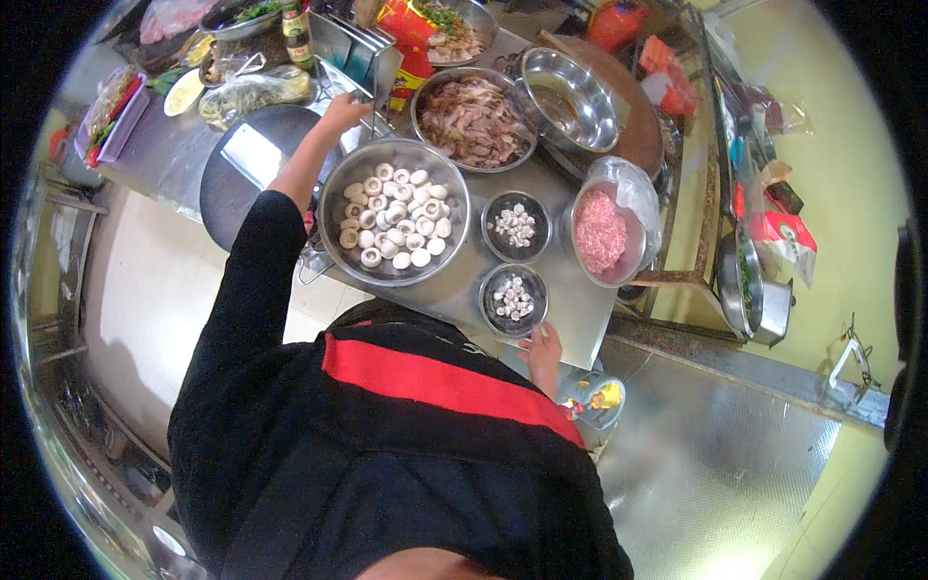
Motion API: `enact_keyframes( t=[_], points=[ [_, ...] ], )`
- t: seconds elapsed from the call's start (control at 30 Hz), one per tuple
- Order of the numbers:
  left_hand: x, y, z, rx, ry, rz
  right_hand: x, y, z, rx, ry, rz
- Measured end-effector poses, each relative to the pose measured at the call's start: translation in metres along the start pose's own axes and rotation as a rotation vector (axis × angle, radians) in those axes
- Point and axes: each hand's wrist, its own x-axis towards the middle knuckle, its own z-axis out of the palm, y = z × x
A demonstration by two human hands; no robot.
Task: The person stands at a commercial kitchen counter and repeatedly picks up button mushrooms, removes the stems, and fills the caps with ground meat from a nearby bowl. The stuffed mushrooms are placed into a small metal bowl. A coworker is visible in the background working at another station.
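Observation:
My left hand [346, 114] reaches past a large steel bowl [464, 239] to the lower edge of a metal rack [388, 65]. Whether its fingers grip the rack is unclear. White button mushrooms [395, 214], many with hollow caps up, lie in the large bowl. My right hand [544, 351] is at the near rim of a small steel bowl [484, 322] with cut mushroom stems [513, 297]; its grip is unclear. Another small bowl [491, 250] of stem pieces [513, 225] stands just beyond. Left of the large bowl, a cleaver [252, 156] rests on a round dark board [225, 196].
A bowl of sliced meat [475, 119] stands behind, with a tilted steel bowl [580, 94] overlapping its right side. Pink minced meat [599, 230] fills a plastic-lined bowl at right. A sauce bottle [296, 36] and purple basket [123, 123] stand at back left. The table edge [598, 348] is near my right hand.

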Motion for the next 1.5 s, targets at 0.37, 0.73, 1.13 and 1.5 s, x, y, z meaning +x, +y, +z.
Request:
enact_keyframes(
  t=[0.37,0.73,1.13,1.5],
  points=[
    [-0.139,0.021,-0.014,0.107,0.401,0.382,0.0,-0.019,0.049,0.469,-0.314,0.145],
    [-0.311,0.038,0.048,-0.081,-0.141,0.356,0.099,-0.102,-0.043,-0.011,0.169,-0.424],
    [-0.338,0.049,0.103,0.048,-0.069,0.25,0.269,-0.192,-0.005,-1.021,0.12,-0.302],
    [-0.341,0.05,0.135,0.099,-0.014,0.173,0.244,-0.194,0.028,-1.069,0.068,-0.442]
  ],
)
